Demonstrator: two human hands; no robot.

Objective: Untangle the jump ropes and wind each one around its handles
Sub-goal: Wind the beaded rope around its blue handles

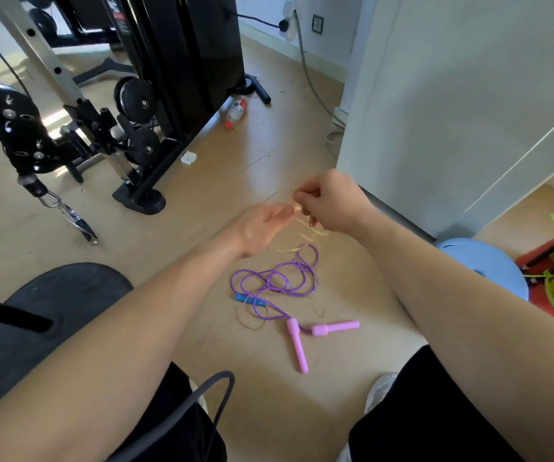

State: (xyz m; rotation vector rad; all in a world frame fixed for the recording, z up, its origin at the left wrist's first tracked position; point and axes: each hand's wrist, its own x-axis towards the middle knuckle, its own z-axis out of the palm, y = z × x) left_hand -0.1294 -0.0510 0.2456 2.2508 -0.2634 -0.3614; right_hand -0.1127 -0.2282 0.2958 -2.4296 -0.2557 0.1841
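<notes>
A purple jump rope [277, 281] lies in loose tangled loops on the wooden floor, its two pink handles [297, 345] in front of the loops. A thin clear yellowish rope [305, 233] hangs from my hands down to the floor, where it runs through the purple loops. A blue handle [250, 300] lies under the purple rope. My right hand [327, 203] pinches the clear rope above the pile. My left hand [262, 228] is held palm up beside it, its fingertips touching the rope at the same spot.
A black weight machine [155, 95] with pulleys stands at the back left. A round black base [45, 325] with a pole is at the left. A plastic bottle [237, 108] lies on the floor. A white wall corner [402, 128] and a light blue stool [489, 265] are at the right.
</notes>
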